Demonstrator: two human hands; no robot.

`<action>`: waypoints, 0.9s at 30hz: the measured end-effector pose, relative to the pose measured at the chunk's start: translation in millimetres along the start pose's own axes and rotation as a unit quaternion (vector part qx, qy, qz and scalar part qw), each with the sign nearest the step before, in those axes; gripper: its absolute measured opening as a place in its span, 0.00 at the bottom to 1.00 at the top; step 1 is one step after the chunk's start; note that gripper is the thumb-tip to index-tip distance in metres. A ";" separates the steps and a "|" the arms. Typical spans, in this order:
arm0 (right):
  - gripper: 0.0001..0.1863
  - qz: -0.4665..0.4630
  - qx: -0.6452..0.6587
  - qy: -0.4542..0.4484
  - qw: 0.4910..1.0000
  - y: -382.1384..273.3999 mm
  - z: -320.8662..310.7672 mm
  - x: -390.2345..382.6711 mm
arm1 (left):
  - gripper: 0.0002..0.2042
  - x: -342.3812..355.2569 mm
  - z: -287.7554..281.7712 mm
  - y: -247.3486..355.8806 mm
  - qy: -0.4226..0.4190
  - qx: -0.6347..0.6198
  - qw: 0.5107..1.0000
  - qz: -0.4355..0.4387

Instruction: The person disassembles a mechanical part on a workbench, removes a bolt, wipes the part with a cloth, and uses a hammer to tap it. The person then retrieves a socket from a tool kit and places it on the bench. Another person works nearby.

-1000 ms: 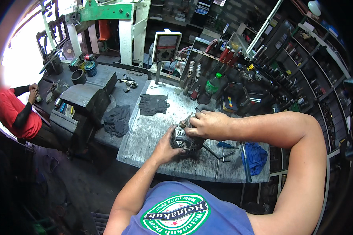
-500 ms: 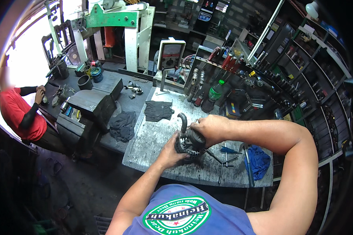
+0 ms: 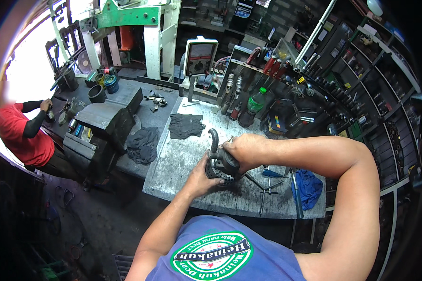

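A dark alternator [image 3: 226,165] with a slotted housing stands on the metal-topped workbench [image 3: 173,164], and a curved black hose [image 3: 214,139] rises from it. My left hand [image 3: 202,179] is wrapped round its left side, thumb across the slotted lower part. On the upper right, my right hand [image 3: 246,149] is closed against the alternator with bent fingers; a small part at the fingertips is too hidden to make out. Right of it lie a T-handle wrench [image 3: 262,194], a blue-handled screwdriver [image 3: 273,173] and a hammer [image 3: 297,199] beside a blue cloth [image 3: 309,188].
A dark rag [image 3: 186,126] lies behind the alternator. Farther back stand a green-capped bottle [image 3: 254,107], an analog meter [image 3: 200,58] and racks of tools [image 3: 309,84]. A large vise [image 3: 105,117] is at left, beyond which a person in a red shirt [image 3: 26,138] stands.
The whole view has shifted slightly, so the bench appears a little higher and farther left. Both hands keep their hold on the alternator, with little other movement.
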State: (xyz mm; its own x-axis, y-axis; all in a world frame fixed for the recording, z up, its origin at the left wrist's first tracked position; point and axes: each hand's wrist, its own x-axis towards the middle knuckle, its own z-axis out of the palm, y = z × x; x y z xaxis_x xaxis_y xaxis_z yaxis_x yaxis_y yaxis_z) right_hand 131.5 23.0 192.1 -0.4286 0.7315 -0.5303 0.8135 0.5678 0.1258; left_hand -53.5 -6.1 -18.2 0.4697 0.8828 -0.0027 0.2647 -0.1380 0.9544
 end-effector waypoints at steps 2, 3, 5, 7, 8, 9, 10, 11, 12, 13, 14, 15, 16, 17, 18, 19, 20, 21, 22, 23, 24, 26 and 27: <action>0.43 -0.020 -0.003 0.014 1.000 1.8 9.3 5.5 | 0.59 1.0 -0.2 -1.2 -0.002 -0.010 1.000 -0.006; 0.44 -0.026 0.000 0.017 1.000 2.3 14.0 8.0 | 0.59 1.7 -0.5 -1.9 -0.002 -0.014 1.000 0.001; 0.46 -0.030 0.002 0.024 0.999 1.9 21.8 12.1 | 0.58 1.5 0.0 -2.9 -0.009 -0.020 1.000 0.000; 0.48 -0.007 -0.011 0.015 1.000 1.2 24.4 12.5 | 0.57 -2.1 1.6 -3.6 -0.002 -0.013 1.000 0.009; 0.46 -0.032 0.008 0.048 0.998 1.8 23.3 8.7 | 0.56 -4.4 2.3 -3.9 0.017 -0.008 0.999 0.036; 0.44 -0.037 0.013 0.069 0.997 2.5 21.2 2.9 | 0.53 -8.2 4.3 -3.6 0.056 -0.003 0.998 0.039; 0.42 -0.039 0.018 0.089 0.995 2.9 18.4 -5.5 | 0.49 -13.3 6.8 -3.4 0.111 0.001 0.991 0.070; 0.39 -0.047 0.048 0.177 0.982 3.5 16.0 -15.6 | 0.45 -16.8 7.7 -3.7 0.148 0.014 0.985 0.083; 0.36 -0.055 0.076 0.257 0.962 3.7 15.5 -27.9 | 0.41 -19.5 7.4 -4.4 0.170 0.016 0.980 0.104; 0.33 -0.060 0.104 0.334 0.935 3.7 17.5 -42.0 | 0.36 -22.9 6.2 -5.4 0.173 0.025 0.979 0.105; 0.31 -0.026 0.153 0.323 0.933 2.0 23.6 -57.8 | 0.32 -24.7 4.9 -5.9 0.177 0.031 0.980 0.091; 0.28 0.008 0.204 0.311 0.928 -5.9 35.7 -76.2 | 0.22 -23.5 4.3 -5.6 0.191 0.009 0.974 0.125; 0.26 0.024 0.243 0.327 0.913 -16.4 51.7 -90.0 | 0.22 -23.1 2.7 -4.5 0.167 0.012 0.979 0.116; 0.25 0.074 0.353 0.265 0.894 -27.5 70.7 -90.9 | 0.22 -19.6 0.6 -2.5 0.143 0.018 0.983 0.110; 0.24 0.104 0.448 0.224 0.859 -39.7 92.9 -86.8 | 0.21 -15.8 -1.5 0.3 0.120 0.024 0.987 0.103; 0.26 0.181 0.458 0.281 0.823 -57.3 116.5 -77.8 | 0.19 -12.8 -1.8 4.0 0.129 0.042 0.983 0.121; 0.28 0.254 0.483 0.312 0.778 -67.4 139.2 -67.2 | 0.18 -9.4 -2.2 7.9 0.123 0.049 0.985 0.115; 0.30 0.240 0.461 0.401 0.754 -71.9 159.9 -56.6 | 0.18 -7.6 -4.9 11.6 0.116 0.054 0.985 0.114; 0.32 0.266 0.462 0.425 0.732 -74.2 177.0 -46.2 | 0.18 -4.7 -6.7 14.9 0.110 0.062 0.986 0.113; 0.32 0.247 0.456 0.475 0.711 -76.0 190.8 -38.1 | 0.17 -4.1 -7.6 17.5 0.104 0.048 0.987 0.113; 0.32 0.253 0.459 0.494 0.693 -77.7 200.4 -29.7 | 0.16 -2.7 -8.5 18.8 0.099 0.066 0.986 0.119; 0.26 0.250 0.495 0.485 0.677 -77.3 210.9 -20.3 | 0.15 -1.5 -10.0 18.2 0.091 0.099 0.981 0.137; 0.24 0.246 0.478 0.495 0.682 -75.6 211.5 -17.0 | 0.15 0.9 -11.3 16.1 0.082 0.091 0.981 0.147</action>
State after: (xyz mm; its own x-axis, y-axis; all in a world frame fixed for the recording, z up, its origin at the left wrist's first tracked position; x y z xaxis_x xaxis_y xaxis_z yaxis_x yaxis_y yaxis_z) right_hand 160.4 -112.2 14.2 0.3183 0.9103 0.2645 0.6361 0.0018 -0.7716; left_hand -58.3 -2.4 0.5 0.4105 0.8508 0.3281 0.2912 -0.4633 0.8370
